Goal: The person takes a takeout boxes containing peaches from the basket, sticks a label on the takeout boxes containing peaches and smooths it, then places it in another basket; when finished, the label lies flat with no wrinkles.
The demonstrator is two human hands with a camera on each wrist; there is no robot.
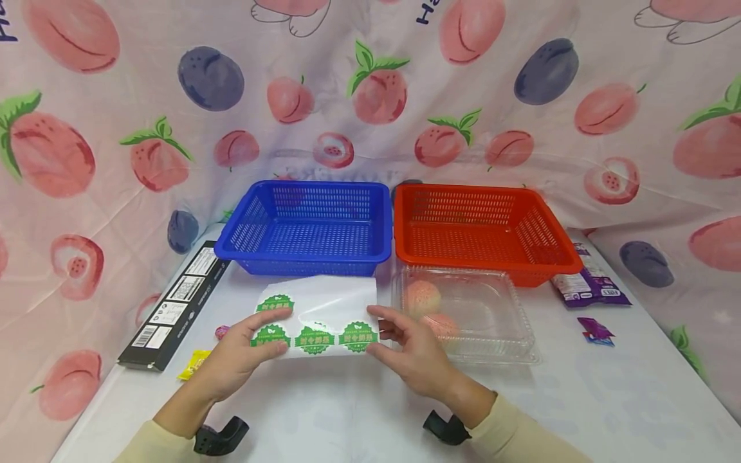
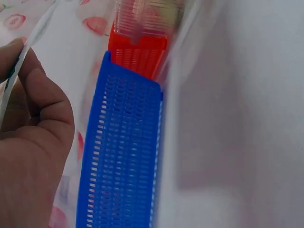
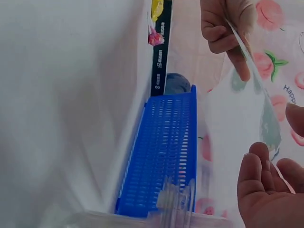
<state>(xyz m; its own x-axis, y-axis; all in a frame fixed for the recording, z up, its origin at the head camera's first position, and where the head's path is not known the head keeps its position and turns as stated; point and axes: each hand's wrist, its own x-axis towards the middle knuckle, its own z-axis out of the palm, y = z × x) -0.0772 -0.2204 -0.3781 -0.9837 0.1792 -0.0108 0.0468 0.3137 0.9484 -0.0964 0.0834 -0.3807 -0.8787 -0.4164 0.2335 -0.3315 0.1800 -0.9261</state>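
The person's left hand (image 1: 240, 357) is pinching the left edge of a glossy white sticker sheet (image 1: 321, 312) printed with round green scalloped labels, thumb on top and fingers curled beneath. The right hand (image 1: 413, 354) is pinching the sheet's right edge the same way, so the sheet is hanging between the two hands, just above the white table (image 1: 579, 399).

The backing looks slick and limp, so it is likely to sag or slide out of either pinch if the grip loosens. A thumb pressing on a green label could also lift its edge and crease it.

Just beyond the right hand's fingers a clear, thin-walled plastic clamshell box (image 1: 498, 321) is holding two pale pink peach-shaped pieces. Beyond the sheet a blue perforated plastic basket (image 1: 260, 225) and a red perforated plastic basket (image 1: 544, 225) are sitting side by side. A long black cardboard box (image 1: 173, 308) is lying left of the left hand.
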